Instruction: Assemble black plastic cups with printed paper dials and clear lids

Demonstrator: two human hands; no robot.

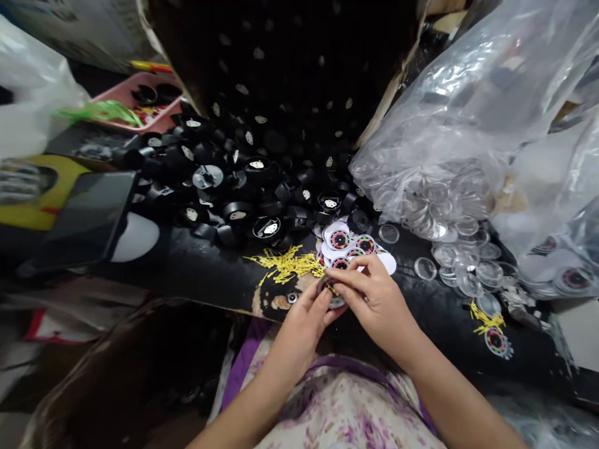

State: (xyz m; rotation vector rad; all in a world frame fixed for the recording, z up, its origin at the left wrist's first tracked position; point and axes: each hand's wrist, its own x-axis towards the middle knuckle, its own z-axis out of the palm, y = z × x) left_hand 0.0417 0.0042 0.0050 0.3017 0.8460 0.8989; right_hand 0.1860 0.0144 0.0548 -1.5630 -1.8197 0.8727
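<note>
My left hand (302, 321) and my right hand (374, 299) meet over the front edge of a dark work surface (196, 268). Together they pinch a small round black part (333, 293) between their fingertips. Just beyond the hands lies a small heap of white printed dial discs (349, 243) with red and green rings. To the left of it sits a scatter of tiny yellow pointers (287, 263). Farther back is a large pile of black round housings (243, 187).
A clear plastic bag (463, 118) at the right spills round transparent covers (449, 249) onto the surface. More dial discs (496, 342) and yellow pointers lie at the right. A pink tray (135, 96) stands back left, a dark flat tablet-like slab (88, 218) at the left.
</note>
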